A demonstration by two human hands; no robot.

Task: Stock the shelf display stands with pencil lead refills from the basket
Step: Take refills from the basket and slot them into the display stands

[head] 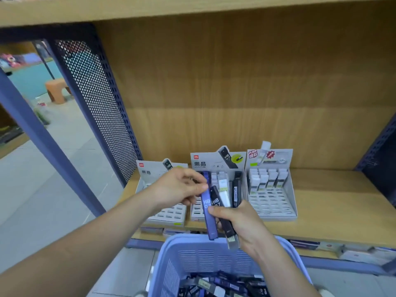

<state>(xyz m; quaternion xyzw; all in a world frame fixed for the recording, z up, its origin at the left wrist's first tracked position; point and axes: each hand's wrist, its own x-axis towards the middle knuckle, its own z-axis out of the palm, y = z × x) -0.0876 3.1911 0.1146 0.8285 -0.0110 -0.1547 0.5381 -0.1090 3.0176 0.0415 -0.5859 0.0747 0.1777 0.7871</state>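
Pencil lead refills [216, 202]: we see a fanned bundle of slim cases in the right hand [246, 224], held in front of the middle display stand [214, 165] and above the far rim of the basket [214, 251].

Right grip: fingers and thumb are curled round the lower half of the bundle, and cases stick out above and below the fist. From left to right we count a blue case [209, 221], a black one marked HB 0.7, a white one and another black one.

Left grip: the left hand [177, 187] pinches the upper part of the blue case between thumb and fingertips. Both hands touch that one case.

The basket is lilac plastic with slotted walls. It sits low in view, just in front of the shelf [332, 200] edge, with a heap of loose refills [225, 286] in its bottom.

On the wooden shelf we note three grey cardboard stands side by side. The left stand [165, 213] is partly hidden behind the left hand. The right stand [272, 209] has white-topped cases upright in its back rows.

A perforated dark blue side panel [96, 99] closes the shelf on the left. Beyond it, an orange stool [56, 90] stands on the floor.
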